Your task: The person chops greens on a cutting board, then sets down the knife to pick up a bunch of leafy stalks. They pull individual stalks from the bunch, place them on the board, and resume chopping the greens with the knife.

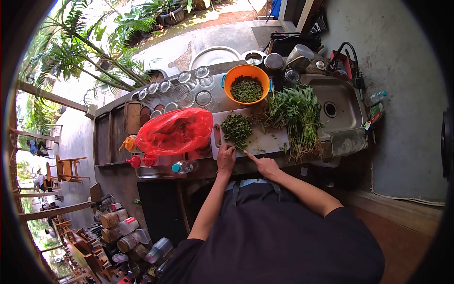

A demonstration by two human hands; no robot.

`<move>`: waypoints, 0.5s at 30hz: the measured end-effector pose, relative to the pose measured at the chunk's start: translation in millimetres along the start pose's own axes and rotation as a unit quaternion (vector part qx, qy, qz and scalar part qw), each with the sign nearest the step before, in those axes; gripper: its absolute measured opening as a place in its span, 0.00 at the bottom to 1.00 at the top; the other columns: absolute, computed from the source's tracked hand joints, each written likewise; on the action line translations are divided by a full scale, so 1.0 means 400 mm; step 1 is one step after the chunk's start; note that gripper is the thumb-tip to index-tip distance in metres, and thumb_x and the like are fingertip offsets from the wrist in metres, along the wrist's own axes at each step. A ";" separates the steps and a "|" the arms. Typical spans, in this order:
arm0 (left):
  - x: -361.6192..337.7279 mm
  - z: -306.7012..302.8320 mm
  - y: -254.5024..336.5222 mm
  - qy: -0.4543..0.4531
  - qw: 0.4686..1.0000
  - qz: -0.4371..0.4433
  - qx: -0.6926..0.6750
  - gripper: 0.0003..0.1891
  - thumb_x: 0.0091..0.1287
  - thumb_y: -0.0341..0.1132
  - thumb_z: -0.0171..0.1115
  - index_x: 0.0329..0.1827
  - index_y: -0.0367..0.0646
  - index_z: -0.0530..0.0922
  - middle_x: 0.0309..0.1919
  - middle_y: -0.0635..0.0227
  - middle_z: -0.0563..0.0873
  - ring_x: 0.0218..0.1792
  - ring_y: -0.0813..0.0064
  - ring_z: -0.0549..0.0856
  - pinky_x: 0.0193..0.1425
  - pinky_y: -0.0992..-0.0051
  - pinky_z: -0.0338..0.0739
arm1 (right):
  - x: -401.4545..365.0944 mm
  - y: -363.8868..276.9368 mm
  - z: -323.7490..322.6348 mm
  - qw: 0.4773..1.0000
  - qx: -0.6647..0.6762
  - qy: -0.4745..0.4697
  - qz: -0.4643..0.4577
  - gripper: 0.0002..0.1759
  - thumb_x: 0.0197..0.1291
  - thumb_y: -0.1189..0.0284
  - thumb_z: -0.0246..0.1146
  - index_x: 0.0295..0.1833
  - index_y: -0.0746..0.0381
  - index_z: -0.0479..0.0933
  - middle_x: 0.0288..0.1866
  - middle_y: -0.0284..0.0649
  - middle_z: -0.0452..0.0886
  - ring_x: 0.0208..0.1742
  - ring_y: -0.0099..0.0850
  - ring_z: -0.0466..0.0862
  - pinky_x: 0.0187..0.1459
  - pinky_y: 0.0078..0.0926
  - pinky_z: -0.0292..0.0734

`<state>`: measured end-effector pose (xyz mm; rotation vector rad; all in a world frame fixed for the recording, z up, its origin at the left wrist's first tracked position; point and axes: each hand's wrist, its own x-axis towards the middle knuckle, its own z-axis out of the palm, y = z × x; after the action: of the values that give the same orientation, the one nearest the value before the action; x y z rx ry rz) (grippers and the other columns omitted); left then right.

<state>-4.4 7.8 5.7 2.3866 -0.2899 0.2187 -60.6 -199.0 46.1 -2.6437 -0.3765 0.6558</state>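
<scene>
My left hand (226, 160) is closed at the near edge of the white cutting board (276, 137), its fingertips pinching a few green stems beside a pile of chopped greens (236, 128). To its right, my right hand (266, 166) is closed with the index finger stretched forward along what looks like a small knife, mostly hidden by the hand. A large bunch of leafy greens (295, 113) lies over the board's right end, its stems and roots toward me. Behind the board stands an orange colander (247, 70) with chopped leaves inside.
A red plastic bag (175, 131) sits left of the board, with a capped bottle (184, 166) near the front edge. Glass jars (204, 98) line the back left. On the right is a metal sink (347, 90); pots (274, 61) stand behind.
</scene>
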 end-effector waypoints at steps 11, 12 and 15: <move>0.002 0.007 -0.008 0.002 1.000 -0.018 -0.020 0.05 0.62 0.29 0.69 0.40 0.40 0.87 0.38 0.59 0.86 0.45 0.57 0.85 0.49 0.63 0.79 | 0.025 -0.010 -0.011 1.000 -0.003 0.016 0.003 0.47 0.64 0.75 0.50 0.83 0.30 0.41 0.32 0.55 0.84 0.33 0.55 0.85 0.41 0.55 0.80; 0.002 0.011 -0.012 0.002 1.000 -0.018 -0.021 0.05 0.62 0.29 0.69 0.40 0.40 0.87 0.38 0.59 0.86 0.45 0.57 0.85 0.49 0.63 0.79 | 0.019 -0.011 -0.015 1.000 -0.003 0.016 0.004 0.47 0.64 0.75 0.50 0.83 0.30 0.41 0.32 0.55 0.84 0.33 0.55 0.85 0.41 0.55 0.80; 0.002 0.015 -0.017 0.010 0.999 -0.030 -0.034 0.05 0.61 0.28 0.69 0.39 0.40 0.87 0.38 0.58 0.87 0.43 0.57 0.86 0.48 0.62 0.80 | 0.008 -0.024 -0.029 1.000 -0.002 0.022 0.008 0.47 0.64 0.74 0.51 0.83 0.31 0.42 0.31 0.55 0.84 0.33 0.55 0.85 0.41 0.55 0.81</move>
<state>-1.4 8.6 -2.8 2.3211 -0.2121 0.2018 -53.6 -193.1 58.4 -2.6629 -0.3461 0.6008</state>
